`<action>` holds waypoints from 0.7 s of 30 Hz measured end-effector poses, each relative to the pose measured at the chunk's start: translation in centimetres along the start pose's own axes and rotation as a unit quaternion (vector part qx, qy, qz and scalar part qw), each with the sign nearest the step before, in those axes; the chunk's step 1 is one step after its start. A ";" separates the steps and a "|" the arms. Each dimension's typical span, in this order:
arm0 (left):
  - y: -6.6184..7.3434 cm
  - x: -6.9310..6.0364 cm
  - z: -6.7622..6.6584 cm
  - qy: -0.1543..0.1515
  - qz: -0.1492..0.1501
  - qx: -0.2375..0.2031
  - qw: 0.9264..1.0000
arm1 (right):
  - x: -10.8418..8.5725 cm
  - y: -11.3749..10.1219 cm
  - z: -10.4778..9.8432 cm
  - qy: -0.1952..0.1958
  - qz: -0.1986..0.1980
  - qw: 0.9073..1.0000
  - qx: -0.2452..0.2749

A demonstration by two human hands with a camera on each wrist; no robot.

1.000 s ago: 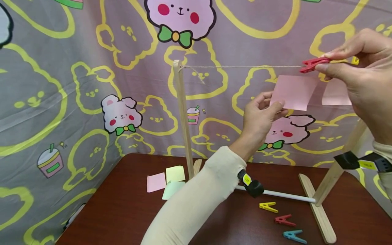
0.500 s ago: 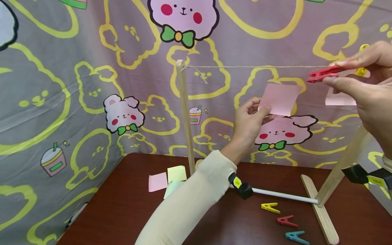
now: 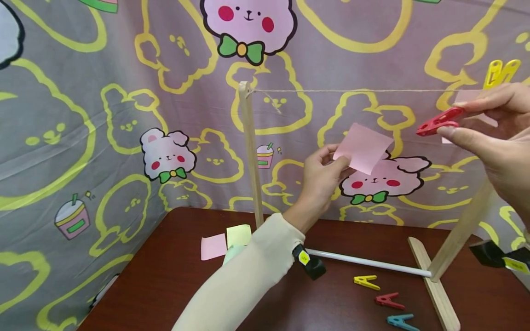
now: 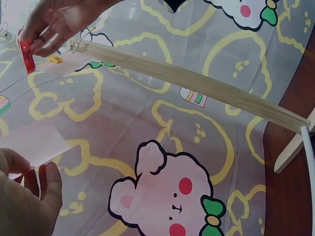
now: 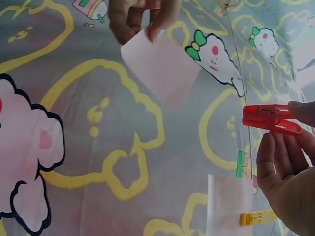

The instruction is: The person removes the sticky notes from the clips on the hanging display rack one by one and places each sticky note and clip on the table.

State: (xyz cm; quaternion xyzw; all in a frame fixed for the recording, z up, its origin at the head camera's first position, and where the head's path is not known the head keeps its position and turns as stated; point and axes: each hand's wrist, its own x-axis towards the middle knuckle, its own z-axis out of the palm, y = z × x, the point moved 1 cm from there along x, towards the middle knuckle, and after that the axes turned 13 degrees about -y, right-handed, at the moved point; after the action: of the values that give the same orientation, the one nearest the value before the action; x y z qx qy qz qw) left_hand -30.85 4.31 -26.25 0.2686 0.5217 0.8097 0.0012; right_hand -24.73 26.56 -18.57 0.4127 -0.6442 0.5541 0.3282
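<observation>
Left hand (image 3: 322,175) pinched tilted pink sticky note (image 3: 364,149) near one corner, below string (image 3: 314,91); right hand (image 3: 508,151) pinched red clothespin (image 3: 433,124) near string. Judged: corner-only grip risked it slipping; right hand, close by, risked jostling yellow clothespin (image 3: 493,73) on string.

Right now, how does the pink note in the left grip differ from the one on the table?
The held note is pinched in the left grip; the table note is untouched. The held note is tilted in the air; the table note lies on the table. The held note is apart from the yellow note; the table note lies beside it. Both are pink and squarish.
</observation>
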 end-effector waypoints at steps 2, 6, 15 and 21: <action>0.1 -0.3 -0.3 -0.002 -0.006 0.001 1.000 | -0.4 0.1 0.0 -0.012 0.003 1.000 -0.016; 0.2 -0.9 -0.9 -0.009 -0.013 -0.003 1.000 | -1.2 0.0 0.1 -0.035 0.009 0.998 -0.048; 0.1 -2.4 -2.7 -0.014 -0.047 0.058 0.997 | -3.4 -0.1 0.6 -0.063 0.078 0.991 -0.092; 0.3 -4.1 -4.0 -0.053 -0.051 0.095 0.993 | -4.5 0.0 1.0 -0.071 0.099 0.990 -0.076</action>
State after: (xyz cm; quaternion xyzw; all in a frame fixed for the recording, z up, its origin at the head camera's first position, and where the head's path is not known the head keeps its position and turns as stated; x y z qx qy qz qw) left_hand -29.02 -0.34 -28.99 0.2832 0.6083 0.7401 0.0446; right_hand -22.64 26.29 -22.70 0.3585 -0.7438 0.5029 0.2556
